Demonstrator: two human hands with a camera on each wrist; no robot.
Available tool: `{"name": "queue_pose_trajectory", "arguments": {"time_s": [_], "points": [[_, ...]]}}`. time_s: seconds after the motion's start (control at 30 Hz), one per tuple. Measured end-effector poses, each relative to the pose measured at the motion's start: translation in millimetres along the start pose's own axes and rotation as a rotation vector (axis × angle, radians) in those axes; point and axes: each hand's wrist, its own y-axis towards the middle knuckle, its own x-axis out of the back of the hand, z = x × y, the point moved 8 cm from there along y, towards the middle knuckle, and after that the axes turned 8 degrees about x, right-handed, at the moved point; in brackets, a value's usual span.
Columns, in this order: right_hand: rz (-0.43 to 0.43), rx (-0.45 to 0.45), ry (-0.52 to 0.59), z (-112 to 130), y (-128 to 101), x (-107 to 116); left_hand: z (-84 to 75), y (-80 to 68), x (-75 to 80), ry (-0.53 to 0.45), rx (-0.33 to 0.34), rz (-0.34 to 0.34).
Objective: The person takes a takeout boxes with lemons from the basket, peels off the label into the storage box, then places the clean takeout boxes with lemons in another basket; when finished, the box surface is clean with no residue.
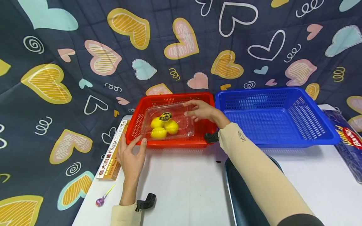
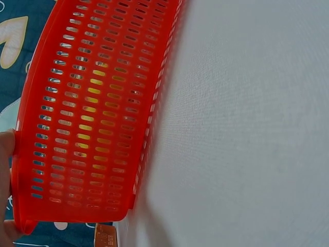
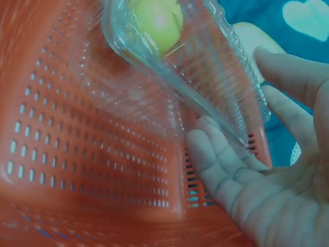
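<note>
Nearest the viewer, a beige-sleeved right forearm crosses a dark tray [image 1: 234, 188] at the table's front edge. Backdrop: dark cloth [image 1: 70, 56] printed with hearts and spirals, hung behind and draped to the left. Work surface: a white table [image 1: 186, 185].

Blue basket [image 1: 277, 116], perforated plastic, at right rear of the table. Red basket [image 1: 169, 121] of the same make stands just beside it to the left, their side rims close or touching; both have their long axes running left to right.

Inside the red basket lies a clear clamshell box [image 1: 169, 122] holding yellow lemons [image 1: 164, 127] under a round dark label. Its long axis runs left to right, parallel to the basket's; the lid faces up.

Right hand [image 1: 202, 110] reaches over the red basket's right rear, fingers loosely extended on the box's right end; the wrist view shows fingertips [image 3: 205, 149] against the box's edge, not curled round it. Left hand [image 1: 131, 157] rests on the table with straight fingers touching the red basket's front left corner, grasping nothing.

Pasta box [image 1: 111, 155] lies along the left table edge, long axis front to back. Barilla pack [image 1: 350, 141], dark blue, lies at the far right. Lollipop [image 1: 103, 197], purple, lies at the front left.
</note>
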Motion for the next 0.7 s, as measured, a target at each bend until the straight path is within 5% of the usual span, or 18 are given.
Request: {"name": "queue_pose_trajectory", "arguments": {"time_s": [0.7], "points": [[-0.007,-0.02,-0.042,2.7,-1.1,1.7,-0.8,0.3,-0.7,0.011,0.033,0.017]]}}
